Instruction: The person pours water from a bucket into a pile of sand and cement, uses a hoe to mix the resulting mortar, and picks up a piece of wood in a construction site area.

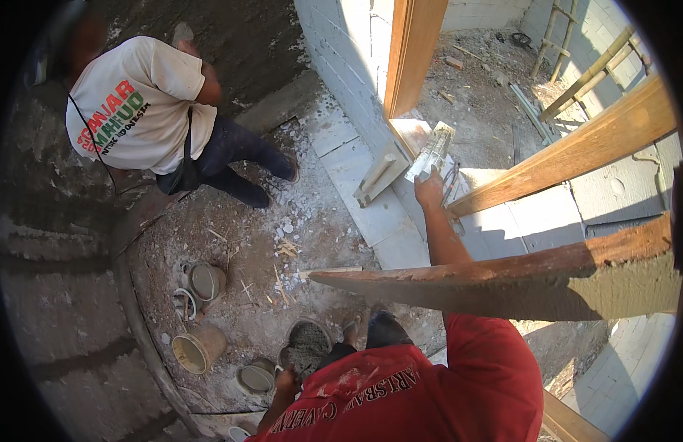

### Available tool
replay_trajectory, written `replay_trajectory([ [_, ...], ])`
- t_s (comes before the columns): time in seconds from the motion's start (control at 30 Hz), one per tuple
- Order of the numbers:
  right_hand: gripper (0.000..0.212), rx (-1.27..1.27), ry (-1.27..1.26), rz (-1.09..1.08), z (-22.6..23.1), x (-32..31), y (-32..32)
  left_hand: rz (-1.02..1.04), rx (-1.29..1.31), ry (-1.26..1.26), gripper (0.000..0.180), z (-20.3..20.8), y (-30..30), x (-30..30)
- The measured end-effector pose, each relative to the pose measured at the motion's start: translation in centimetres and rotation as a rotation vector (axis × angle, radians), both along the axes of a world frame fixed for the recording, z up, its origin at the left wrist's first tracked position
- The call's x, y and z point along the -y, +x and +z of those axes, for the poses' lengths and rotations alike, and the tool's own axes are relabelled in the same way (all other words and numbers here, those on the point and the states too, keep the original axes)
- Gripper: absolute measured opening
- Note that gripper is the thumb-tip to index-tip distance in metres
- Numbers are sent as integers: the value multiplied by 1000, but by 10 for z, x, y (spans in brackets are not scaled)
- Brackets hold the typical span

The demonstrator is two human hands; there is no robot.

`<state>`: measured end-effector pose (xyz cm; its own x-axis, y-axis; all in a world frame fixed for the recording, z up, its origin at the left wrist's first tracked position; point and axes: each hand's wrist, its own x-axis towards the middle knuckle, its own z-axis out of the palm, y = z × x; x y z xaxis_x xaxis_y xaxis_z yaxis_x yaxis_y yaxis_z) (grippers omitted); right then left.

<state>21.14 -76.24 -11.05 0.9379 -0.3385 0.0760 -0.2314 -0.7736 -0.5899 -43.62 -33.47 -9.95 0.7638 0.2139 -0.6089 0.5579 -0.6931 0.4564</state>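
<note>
Reaching out, the right hand (430,189) touches a pale tool (437,146) beside a door frame (413,59) — probably fetching it, needing a firm hold next. Left hand (287,383) near a bucket (268,365) — I cannot tell either grip.

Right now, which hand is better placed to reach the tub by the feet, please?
Probably the left hand: it is beside the tub, while the right hand is at the white tool.
</note>
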Motion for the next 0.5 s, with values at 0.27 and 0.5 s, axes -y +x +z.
replay_trajectory([
  [0.27, 43, -462, 100, 449, 31, 47, -410, 628, -587, -885, 32, -101, 16, -35],
  [0.5, 50, -847, 164, -374, -82, 156, -796, 481, -559, -669, 32, -88, 76, 39],
])
